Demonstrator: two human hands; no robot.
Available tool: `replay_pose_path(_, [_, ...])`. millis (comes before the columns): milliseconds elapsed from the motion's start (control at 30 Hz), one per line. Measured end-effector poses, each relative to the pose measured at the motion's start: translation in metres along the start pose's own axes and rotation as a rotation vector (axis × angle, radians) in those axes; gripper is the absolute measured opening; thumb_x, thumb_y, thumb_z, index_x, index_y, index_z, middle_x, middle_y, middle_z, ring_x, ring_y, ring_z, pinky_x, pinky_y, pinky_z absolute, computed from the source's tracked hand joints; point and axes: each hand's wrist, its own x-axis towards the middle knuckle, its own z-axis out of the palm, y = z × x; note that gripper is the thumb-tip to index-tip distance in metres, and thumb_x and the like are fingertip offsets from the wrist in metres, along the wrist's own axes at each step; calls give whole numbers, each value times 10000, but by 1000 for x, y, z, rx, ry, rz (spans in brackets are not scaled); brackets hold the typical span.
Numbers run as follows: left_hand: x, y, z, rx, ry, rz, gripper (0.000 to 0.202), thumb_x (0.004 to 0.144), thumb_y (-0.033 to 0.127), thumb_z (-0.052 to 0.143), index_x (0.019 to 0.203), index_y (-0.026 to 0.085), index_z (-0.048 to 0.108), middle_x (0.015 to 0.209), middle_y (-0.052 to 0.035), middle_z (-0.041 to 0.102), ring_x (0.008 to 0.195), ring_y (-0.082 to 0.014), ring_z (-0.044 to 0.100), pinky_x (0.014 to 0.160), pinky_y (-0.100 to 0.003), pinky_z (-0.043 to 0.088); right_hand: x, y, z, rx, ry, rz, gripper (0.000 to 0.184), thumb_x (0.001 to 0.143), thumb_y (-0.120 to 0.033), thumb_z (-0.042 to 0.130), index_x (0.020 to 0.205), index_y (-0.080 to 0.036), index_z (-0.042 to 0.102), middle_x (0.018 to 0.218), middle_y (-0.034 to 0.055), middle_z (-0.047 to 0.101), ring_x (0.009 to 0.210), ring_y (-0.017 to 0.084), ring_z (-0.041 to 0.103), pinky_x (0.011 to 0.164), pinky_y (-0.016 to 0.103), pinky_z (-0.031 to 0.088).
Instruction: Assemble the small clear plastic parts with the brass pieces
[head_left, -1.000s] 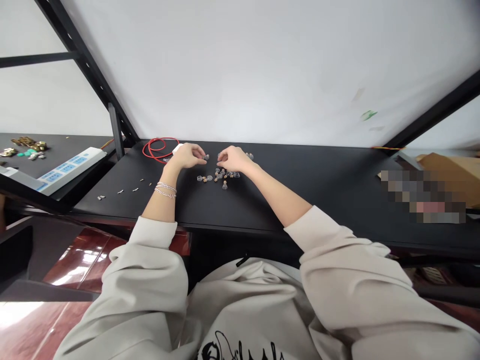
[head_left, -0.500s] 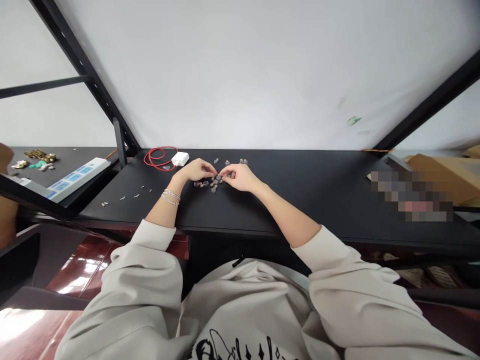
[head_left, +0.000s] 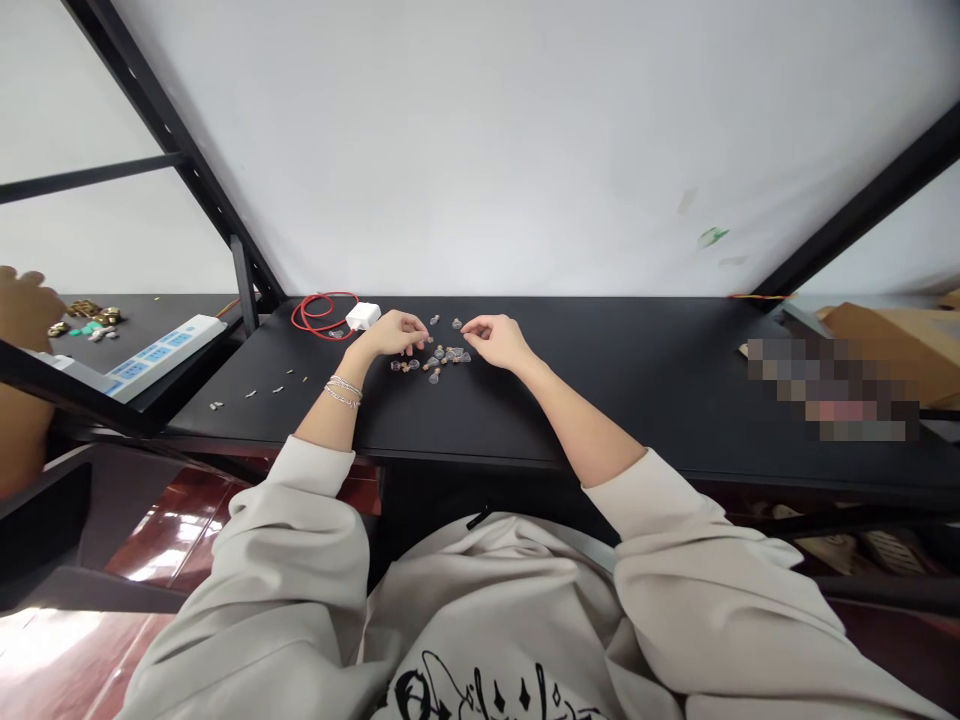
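left hand (head_left: pixel 401 333) + right hand (head_left: pixel 496 342) drifted apart since last frame | both pinched narrow, can't tell if holding anything | more little glass bottles (head_left: pixel 451 355) showing

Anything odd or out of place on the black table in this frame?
Yes, mildly: a pixelated patch hides whatever lies at the right end of the black table, and one small clear piece sits by the red cable, apart from the cluster of similar pieces.
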Motion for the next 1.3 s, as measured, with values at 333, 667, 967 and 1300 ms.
replay_pose_path(333, [-3,2,-2,45,45,3,246,763,387,795,751,145,753,696,-71,739,512,-119,609,489,-222,443,-1,2,2,-54,-61,-2,106,836,-169,705,868,-191,804,847,45,778,752,174,695,845,309,539])
replay_pose_path(667, [3,-13,-12,-26,48,-20,264,589,269,906,685,154,689,745,-88,760,533,-145,641,510,-253,481,-4,0,6,-18,-135,-26,149,830,-164,703,946,-186,793,893,45,777,726,150,675,837,323,547])
replay_pose_path(967, [-3,-21,-33,197,147,-143,206,605,300,877,751,181,794,644,-43,730,522,-137,623,536,-238,493,-5,1,9,-8,-159,-48,170,824,-154,713,974,-172,792,903,60,775,719,150,658,798,305,533])
replay_pose_path(1300, [-4,-19,-34,279,165,-266,225,622,330,878,670,174,723,535,-31,666,478,-149,614,493,-242,456,-5,0,9,-25,-178,-41,159,832,-181,729,978,-172,793,905,59,779,726,152,661,781,290,525])
